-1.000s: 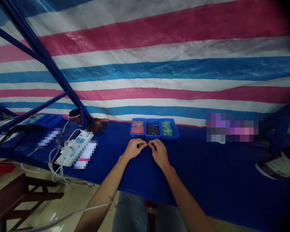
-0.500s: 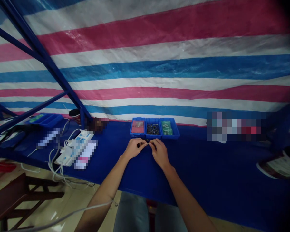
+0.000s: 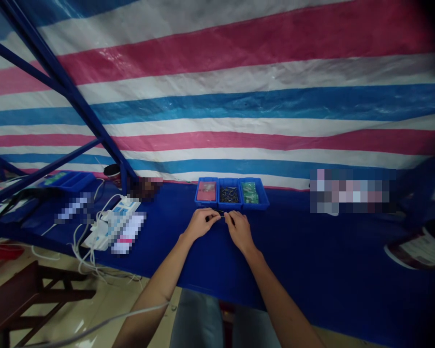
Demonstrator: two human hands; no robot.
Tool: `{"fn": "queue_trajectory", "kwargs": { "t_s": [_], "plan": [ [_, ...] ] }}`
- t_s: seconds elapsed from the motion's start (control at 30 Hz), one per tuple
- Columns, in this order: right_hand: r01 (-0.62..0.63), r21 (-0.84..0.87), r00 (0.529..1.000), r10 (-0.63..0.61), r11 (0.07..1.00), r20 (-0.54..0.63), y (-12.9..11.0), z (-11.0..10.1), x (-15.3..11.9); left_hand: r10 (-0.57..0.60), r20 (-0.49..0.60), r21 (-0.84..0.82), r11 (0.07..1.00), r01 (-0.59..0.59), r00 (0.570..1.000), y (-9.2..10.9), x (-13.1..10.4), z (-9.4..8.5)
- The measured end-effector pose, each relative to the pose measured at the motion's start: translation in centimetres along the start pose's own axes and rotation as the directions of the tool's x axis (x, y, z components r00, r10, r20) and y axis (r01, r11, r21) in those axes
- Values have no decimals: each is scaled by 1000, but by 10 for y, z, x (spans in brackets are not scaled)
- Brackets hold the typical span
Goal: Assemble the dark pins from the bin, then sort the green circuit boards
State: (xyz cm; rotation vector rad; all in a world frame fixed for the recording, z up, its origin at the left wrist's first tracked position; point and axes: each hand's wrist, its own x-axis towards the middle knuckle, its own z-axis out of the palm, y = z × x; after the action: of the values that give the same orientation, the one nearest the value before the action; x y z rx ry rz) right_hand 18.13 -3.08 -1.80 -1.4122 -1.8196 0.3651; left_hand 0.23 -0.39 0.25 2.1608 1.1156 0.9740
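My left hand [image 3: 202, 223] and my right hand [image 3: 239, 229] are raised over the blue table, close together, just in front of the small bins. Both are closed in a pinch, thumb against fingers. Between the fingertips a small thin piece [image 3: 223, 216] spans the gap; it is too small to tell its kind. Behind my hands stand three joined blue bins. The left bin [image 3: 206, 205] holds flat pink packets, the middle one many thin dark metal pieces [image 3: 229, 194] like nails or screws, and the right one green-and-clear packets [image 3: 250, 192].
On the left lie a white power strip [image 3: 120, 215] with tangled cables, a blurred-out phone-like object [image 3: 127, 234] and a dark cup [image 3: 112, 175]. A blue metal frame [image 3: 83, 113] rises there. A large cup-like container [image 3: 420, 246] stands at right, before a pixelated pile [image 3: 350, 191].
My fingertips have drawn slightly apart, and the thin piece between them shows more clearly. The arms and bins stay almost where they were.
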Motion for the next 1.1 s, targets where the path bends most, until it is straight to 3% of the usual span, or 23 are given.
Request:
{"fn": "queue_trajectory", "kwargs": {
  "t_s": [0.27, 0.93, 1.1],
  "plan": [
    [45, 147, 999, -42, 988, -20, -3, -5, 0, -1, -8, 1, 1000, 1, 1000, 0, 0, -1],
    [-12, -17, 999, 12, 1000, -42, 3, 2, 1, -12, -5, 8, 1000, 12, 1000, -1, 0, 2],
    [-24, 36, 998, 26, 999, -53, 3, 0, 1, -15, -21, 6, 1000, 15, 1000, -1, 0, 0]
  ]
}}
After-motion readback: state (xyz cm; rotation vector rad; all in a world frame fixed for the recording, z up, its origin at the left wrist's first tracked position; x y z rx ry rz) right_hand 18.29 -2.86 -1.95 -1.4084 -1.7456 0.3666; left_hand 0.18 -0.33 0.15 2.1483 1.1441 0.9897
